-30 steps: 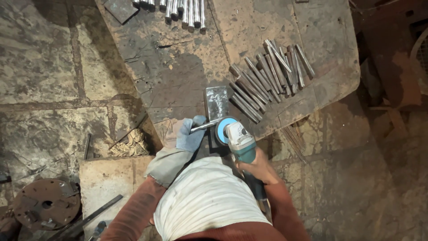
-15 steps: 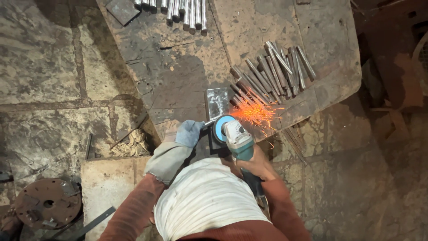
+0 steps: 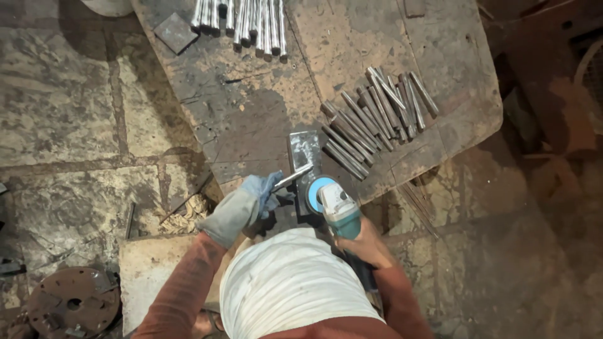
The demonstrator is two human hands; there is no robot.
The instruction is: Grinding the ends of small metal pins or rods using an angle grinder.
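Over the metal block (image 3: 306,147), gloved left fingers (image 3: 267,188) pinch a rod (image 3: 293,177); right hand (image 3: 370,242) grips the grinder (image 3: 336,210).

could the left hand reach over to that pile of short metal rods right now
Probably not as things stand. The gloved left hand is closed on a thin metal rod, and the angle grinder in the right hand sits between it and the pile of short rods on the board.
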